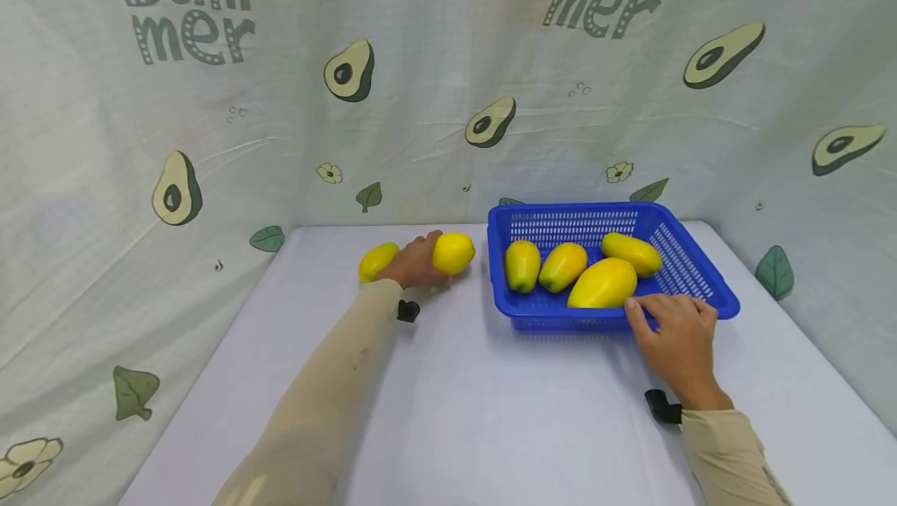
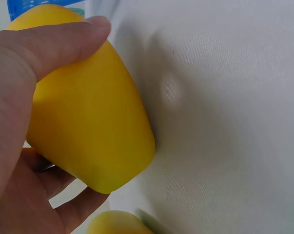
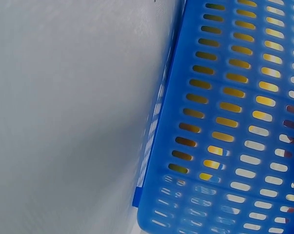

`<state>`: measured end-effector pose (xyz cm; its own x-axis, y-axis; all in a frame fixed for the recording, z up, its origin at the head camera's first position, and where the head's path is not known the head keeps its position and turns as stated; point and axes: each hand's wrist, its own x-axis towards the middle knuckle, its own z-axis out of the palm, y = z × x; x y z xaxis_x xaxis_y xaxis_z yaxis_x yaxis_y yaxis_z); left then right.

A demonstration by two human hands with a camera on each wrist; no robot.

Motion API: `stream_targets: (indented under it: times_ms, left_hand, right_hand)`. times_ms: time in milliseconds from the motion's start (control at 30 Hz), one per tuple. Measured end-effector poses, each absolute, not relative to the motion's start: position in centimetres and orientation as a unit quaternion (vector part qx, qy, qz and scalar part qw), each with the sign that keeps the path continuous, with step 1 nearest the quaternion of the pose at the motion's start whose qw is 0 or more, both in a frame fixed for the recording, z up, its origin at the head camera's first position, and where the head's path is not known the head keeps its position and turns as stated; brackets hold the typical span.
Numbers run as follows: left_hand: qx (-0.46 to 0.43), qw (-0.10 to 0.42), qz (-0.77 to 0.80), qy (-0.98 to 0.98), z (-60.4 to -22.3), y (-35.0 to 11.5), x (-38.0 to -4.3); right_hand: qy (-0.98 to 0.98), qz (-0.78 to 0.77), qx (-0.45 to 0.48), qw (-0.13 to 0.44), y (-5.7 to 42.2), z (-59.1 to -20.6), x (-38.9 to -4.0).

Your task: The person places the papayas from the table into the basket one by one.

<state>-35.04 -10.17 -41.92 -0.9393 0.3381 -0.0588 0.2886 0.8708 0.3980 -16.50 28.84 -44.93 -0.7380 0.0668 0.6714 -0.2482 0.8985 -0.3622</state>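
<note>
Furthest left, I am seeing a loose fruit (image 1: 377, 261) lying on the tabletop (image 1: 490, 412), just beside my left hand (image 1: 415, 263). With that hand I am grasping a held fruit (image 1: 454, 254): the thumb is lying across one side, other fingers are supporting the opposite side, and they are parting only to the width of its body. I am judging this step to be bringing that fruit to the basket (image 1: 554, 313), which is sitting just to its right; the next move is probably calling for clearing the left rim, then lowering and loosening the fingers gently. Inside the basket, four fruits (image 1: 603, 283) are lying, the biggest-looking one against the near wall. Furthest right, my right hand (image 1: 674, 339) is gripping the near rim, its fingers hooking over and showing through the slots, seemingly steadying it; how firmly, I cannot tell.
</note>
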Motion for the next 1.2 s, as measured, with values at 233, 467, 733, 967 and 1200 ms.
stream_targets:
  times_ms: [233, 467, 733, 967, 1200]
  left_hand:
    - [0.162, 0.054, 0.229, 0.958, -41.9, -10.4, -34.9]
    - [0.139, 0.059, 0.279, 0.948, -41.6, -10.6, -34.3]
    - [0.138, 0.057, 0.305, 0.941, -41.6, -10.7, -34.1]
    - [0.144, 0.053, 0.305, 0.94, -41.1, -11.0, -33.7]
    - [0.149, 0.065, 0.309, 0.937, -41.1, -10.7, -33.9]
  right_hand:
    - [-0.904, 0.22, 0.048, 0.363, 28.9, -45.2, -16.7]
    - [-0.903, 0.22, 0.048, 0.367, 28.8, -45.2, -16.7]
    - [-0.903, 0.219, 0.045, 0.366, 28.8, -45.2, -16.5]
    - [-0.904, 0.217, 0.049, 0.365, 28.7, -45.5, -16.6]
    - [-0.904, 0.221, 0.047, 0.363, 28.8, -45.1, -16.5]
